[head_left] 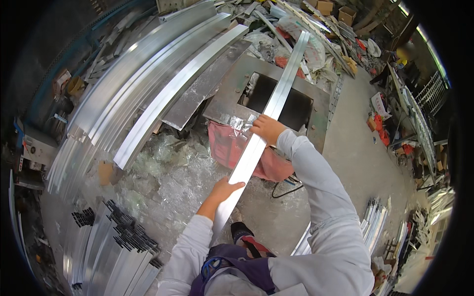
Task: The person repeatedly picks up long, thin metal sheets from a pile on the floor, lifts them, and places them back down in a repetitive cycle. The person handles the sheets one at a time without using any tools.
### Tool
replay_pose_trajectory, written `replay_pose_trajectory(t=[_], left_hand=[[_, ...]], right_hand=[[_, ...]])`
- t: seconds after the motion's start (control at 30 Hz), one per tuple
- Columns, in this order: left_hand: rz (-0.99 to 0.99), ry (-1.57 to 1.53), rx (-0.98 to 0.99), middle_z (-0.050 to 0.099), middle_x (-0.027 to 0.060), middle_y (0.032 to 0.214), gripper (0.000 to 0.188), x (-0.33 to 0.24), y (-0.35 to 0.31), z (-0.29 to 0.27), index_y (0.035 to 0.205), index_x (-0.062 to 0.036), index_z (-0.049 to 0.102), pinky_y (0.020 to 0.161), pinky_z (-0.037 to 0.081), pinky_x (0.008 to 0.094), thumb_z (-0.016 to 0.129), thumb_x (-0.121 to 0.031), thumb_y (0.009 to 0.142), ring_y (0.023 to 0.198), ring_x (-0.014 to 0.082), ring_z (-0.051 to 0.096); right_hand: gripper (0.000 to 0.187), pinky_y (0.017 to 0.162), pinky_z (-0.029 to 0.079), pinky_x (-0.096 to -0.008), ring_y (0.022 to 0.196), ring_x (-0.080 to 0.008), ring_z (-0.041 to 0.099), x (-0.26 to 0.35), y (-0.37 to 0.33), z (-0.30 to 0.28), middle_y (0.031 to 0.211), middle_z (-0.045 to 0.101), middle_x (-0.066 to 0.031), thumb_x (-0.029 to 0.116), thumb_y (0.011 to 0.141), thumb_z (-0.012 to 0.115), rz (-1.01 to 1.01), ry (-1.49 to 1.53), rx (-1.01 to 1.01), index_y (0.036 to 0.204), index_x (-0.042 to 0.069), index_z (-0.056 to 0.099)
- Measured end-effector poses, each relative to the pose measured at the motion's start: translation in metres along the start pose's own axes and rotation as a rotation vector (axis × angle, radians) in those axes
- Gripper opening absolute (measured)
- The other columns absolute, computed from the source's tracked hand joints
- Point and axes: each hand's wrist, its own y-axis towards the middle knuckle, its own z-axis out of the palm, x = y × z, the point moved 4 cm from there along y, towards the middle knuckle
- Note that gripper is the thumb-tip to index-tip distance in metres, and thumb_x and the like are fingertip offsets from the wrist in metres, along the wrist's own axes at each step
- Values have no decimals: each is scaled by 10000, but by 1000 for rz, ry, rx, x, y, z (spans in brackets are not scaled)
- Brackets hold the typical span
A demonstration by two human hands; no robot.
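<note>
A long silvery aluminium profile [279, 96] slants from near my body up across a metal machine table [232, 86] with a dark rectangular opening. My left hand [223, 191] grips the near part of the profile, thumb laid over its top face. Farther along, beside the opening, my right hand [268, 129] is closed over the profile, its fingers at the left edge. Pink cloth or sheeting [224, 148] hangs from the table's near side, partly behind the profile. The undersides of both grips are hidden.
Long aluminium profiles [148, 69] lie stacked at the left, beside a flat metal plate [192, 101]. Crumpled clear plastic film [170, 165] covers the floor. Bundled profiles [123, 246] stand at lower left. Scrap and boxes [347, 15] crowd the back; a black cable [286, 192] lies below the table.
</note>
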Motion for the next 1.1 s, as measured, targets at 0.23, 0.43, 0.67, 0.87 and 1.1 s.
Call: replay_pose_trajectory(t=[0.23, 0.43, 0.67, 0.87, 1.1], left_hand=[[-56, -139, -19, 636, 220, 1221, 738, 96, -56, 13, 1264, 36, 583, 916, 476, 381, 711, -522, 797, 1098, 318, 627], [-396, -326, -60, 500, 228, 1408, 799, 253, -231, 25, 1367, 16, 516, 1115, 299, 368, 299, -642, 968, 1357, 306, 426], [-717, -238, -84, 497, 204, 1419, 973, 423, -432, 35, 1364, 64, 496, 1112, 291, 341, 209, -755, 925, 1339, 289, 442], [-848, -236, -169, 524, 282, 1352, 957, 482, -501, 46, 1276, 6, 602, 1080, 325, 407, 199, -777, 901, 1330, 362, 451], [-534, -430, -94, 473, 244, 1428, 902, 377, -333, 36, 1371, 60, 487, 1134, 272, 364, 335, -711, 927, 1368, 334, 407]], right_hand=[[556, 973, 373, -420, 1056, -282, 523, 91, 7, 23, 1047, 560, -83, 247, 604, 804, -74, -31, 94, 1094, 114, 577], [398, 993, 363, -478, 1069, -287, 533, 309, -5, 58, 1041, 558, -84, 217, 692, 707, -143, 177, 131, 1068, 145, 597], [263, 965, 373, -423, 971, -235, 543, 555, -9, 60, 940, 532, -64, 183, 751, 613, -222, 469, -93, 1000, 114, 569], [183, 904, 389, -395, 939, -224, 543, 629, -10, 55, 912, 524, -54, 186, 788, 557, -218, 390, -244, 953, 108, 548], [157, 923, 393, -415, 954, -244, 545, 455, -4, 81, 920, 540, -70, 156, 805, 563, -148, 385, -137, 960, 131, 566]])
